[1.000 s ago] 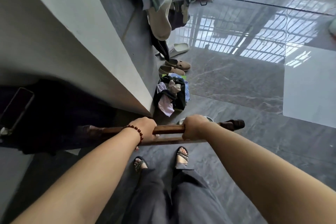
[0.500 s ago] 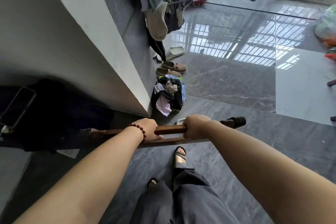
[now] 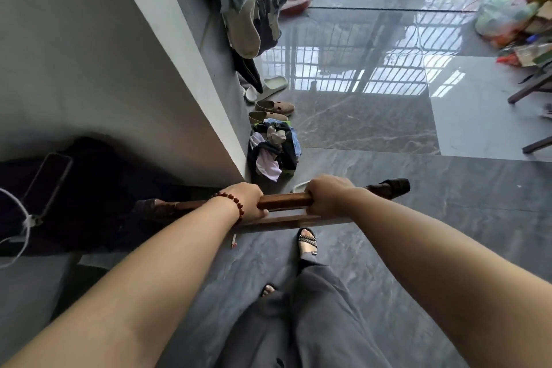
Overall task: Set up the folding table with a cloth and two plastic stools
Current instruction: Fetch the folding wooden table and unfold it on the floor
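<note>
The folded wooden table (image 3: 285, 202) is carried edge-on in front of me, seen as two brown rails with a dark capped foot at its right end. My left hand (image 3: 248, 200), with a red bead bracelet on the wrist, grips the upper rail. My right hand (image 3: 327, 199) grips the same rail just to the right of it. The table's left end is hidden in shadow beside the wall. No cloth or plastic stool is in view.
A white wall corner (image 3: 209, 116) stands to my left. A pile of clothes (image 3: 273, 148), shoes (image 3: 273, 109) and a drying rack (image 3: 263, 6) line the wall ahead. Bags and clutter (image 3: 513, 18) and dark furniture legs (image 3: 528, 89) sit at the right. A phone (image 3: 47, 179) lies on a dark surface, left.
I have stepped forward with the table held in both hands; my right foot is now ahead. More of the room's right side, with the clutter and furniture legs, has come into view.
</note>
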